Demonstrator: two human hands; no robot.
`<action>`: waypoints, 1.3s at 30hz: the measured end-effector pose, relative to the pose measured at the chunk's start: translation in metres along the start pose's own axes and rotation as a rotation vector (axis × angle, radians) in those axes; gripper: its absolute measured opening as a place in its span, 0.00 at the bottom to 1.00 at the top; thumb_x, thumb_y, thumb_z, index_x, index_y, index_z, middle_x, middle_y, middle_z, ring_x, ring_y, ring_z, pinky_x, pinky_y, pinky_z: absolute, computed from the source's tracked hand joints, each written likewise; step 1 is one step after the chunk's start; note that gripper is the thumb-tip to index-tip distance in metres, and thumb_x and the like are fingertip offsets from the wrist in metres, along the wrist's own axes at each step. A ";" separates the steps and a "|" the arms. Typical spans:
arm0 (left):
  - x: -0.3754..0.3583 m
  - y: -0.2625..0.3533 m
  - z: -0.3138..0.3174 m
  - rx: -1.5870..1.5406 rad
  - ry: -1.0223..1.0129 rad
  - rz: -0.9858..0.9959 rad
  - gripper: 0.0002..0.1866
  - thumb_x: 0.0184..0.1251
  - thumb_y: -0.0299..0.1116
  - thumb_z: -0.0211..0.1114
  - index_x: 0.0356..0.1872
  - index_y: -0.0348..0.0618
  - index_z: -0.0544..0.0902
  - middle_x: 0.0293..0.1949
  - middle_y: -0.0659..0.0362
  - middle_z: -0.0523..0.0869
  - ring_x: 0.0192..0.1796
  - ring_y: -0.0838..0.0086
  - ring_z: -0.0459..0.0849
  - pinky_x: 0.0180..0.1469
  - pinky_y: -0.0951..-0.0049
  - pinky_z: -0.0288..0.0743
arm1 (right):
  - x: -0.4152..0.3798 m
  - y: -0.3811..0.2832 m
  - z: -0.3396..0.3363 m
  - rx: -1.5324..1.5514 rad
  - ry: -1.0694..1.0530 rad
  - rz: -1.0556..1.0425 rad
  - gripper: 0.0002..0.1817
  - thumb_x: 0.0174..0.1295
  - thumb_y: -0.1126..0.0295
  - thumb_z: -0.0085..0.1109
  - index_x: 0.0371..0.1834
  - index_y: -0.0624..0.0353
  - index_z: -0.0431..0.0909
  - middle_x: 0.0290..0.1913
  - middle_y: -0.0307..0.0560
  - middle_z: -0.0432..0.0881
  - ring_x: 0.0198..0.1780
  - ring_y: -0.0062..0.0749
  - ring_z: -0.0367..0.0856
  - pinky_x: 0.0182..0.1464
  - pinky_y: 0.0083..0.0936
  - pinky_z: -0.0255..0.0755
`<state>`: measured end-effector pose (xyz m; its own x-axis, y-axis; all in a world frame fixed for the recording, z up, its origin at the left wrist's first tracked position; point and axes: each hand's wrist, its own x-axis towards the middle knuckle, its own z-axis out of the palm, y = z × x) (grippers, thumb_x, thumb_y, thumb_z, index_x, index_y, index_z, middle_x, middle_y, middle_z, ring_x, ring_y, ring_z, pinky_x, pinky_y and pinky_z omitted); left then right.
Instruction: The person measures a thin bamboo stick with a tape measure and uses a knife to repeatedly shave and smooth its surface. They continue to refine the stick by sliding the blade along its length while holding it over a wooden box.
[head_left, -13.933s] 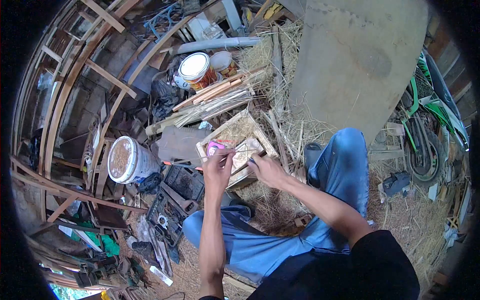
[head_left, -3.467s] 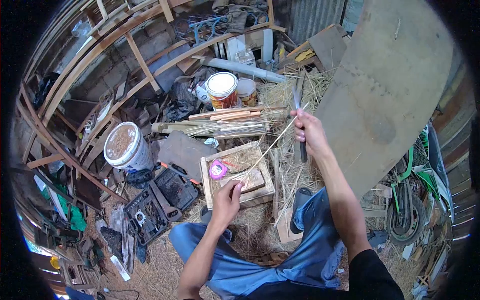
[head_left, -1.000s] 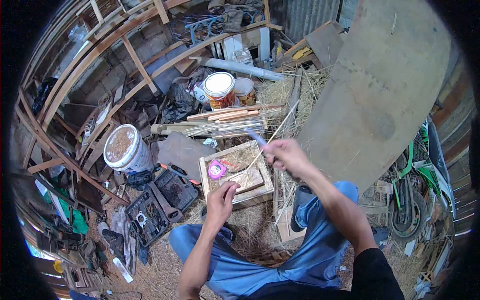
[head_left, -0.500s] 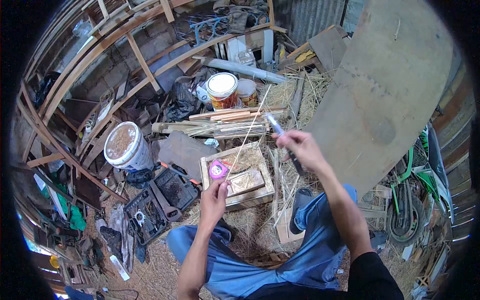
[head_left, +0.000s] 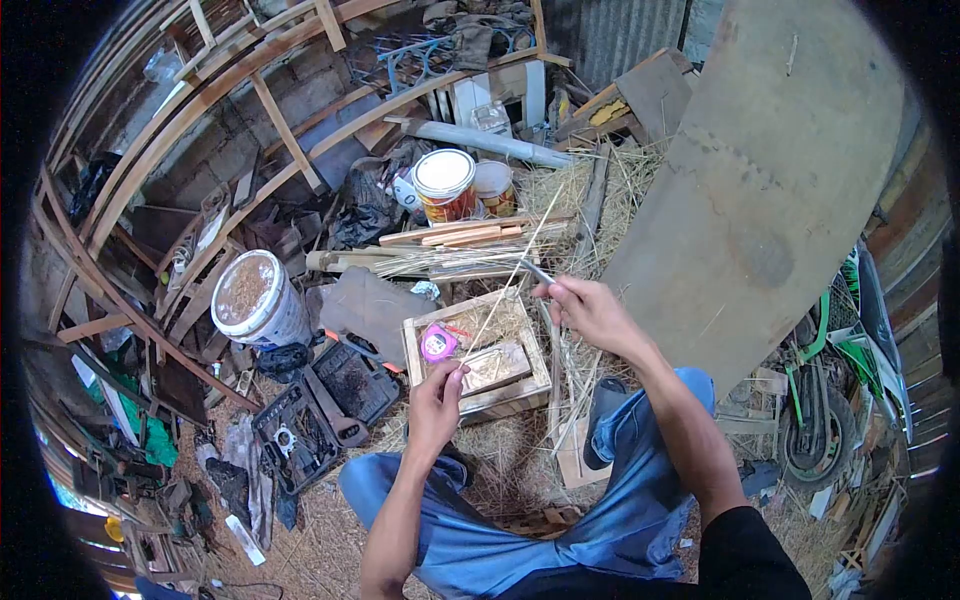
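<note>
My left hand (head_left: pixel 435 405) pinches the lower end of a long thin bamboo strip (head_left: pixel 493 312), which slants up and away to the right. Closed around a knife, my right hand (head_left: pixel 592 315) is farther along the strip, with the knife blade (head_left: pixel 537 271) right at it. Below the strip sits a wooden crate (head_left: pixel 540 372) between my feet. A pink tape measure (head_left: pixel 437 343) lies on it, beside a wooden block (head_left: pixel 497 367) close to my left fingers. The knife's handle is mostly hidden in my right hand.
Left of the crate lies an opened black tool case (head_left: pixel 295 432). A white bucket (head_left: pixel 245 300) of shavings stands behind it. Bundled strips and sticks (head_left: pixel 450 255) lie beyond the crate, before a lidded paint bucket (head_left: pixel 444 180). A large board (head_left: pixel 760 200) leans at right.
My right hand has moved slightly left and down, bringing the knife blade onto the strip. The strip leans a little more to the right; my left hand keeps its grip.
</note>
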<state>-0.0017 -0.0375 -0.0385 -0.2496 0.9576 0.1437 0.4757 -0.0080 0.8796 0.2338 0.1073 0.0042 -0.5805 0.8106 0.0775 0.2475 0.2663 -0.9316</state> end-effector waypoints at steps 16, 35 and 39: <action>-0.003 0.017 -0.006 0.000 -0.176 0.048 0.10 0.70 0.31 0.56 0.40 0.34 0.81 0.29 0.58 0.83 0.30 0.79 0.76 0.35 0.77 0.71 | -0.002 -0.016 -0.021 0.620 -0.079 0.323 0.18 0.68 0.62 0.54 0.44 0.71 0.75 0.23 0.35 0.72 0.16 0.10 0.57 0.14 0.10 0.49; -0.002 -0.001 -0.010 -0.155 -0.272 -0.046 0.11 0.73 0.34 0.53 0.45 0.38 0.79 0.21 0.67 0.70 0.25 0.85 0.66 0.27 0.80 0.61 | 0.001 -0.016 -0.005 0.676 -0.111 0.252 0.12 0.70 0.63 0.51 0.48 0.59 0.69 0.23 0.37 0.72 0.16 0.10 0.58 0.15 0.11 0.50; 0.000 -0.003 -0.008 -0.235 -0.299 -0.073 0.11 0.73 0.34 0.53 0.45 0.38 0.78 0.22 0.67 0.72 0.25 0.86 0.66 0.26 0.81 0.61 | 0.002 -0.018 0.008 0.616 -0.117 0.196 0.12 0.70 0.58 0.51 0.47 0.52 0.66 0.23 0.35 0.71 0.16 0.10 0.56 0.17 0.10 0.48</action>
<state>-0.0096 -0.0395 -0.0375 -0.0021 0.9995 -0.0309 0.2510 0.0304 0.9675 0.2219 0.0999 0.0184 -0.6590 0.7423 -0.1213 -0.1119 -0.2563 -0.9601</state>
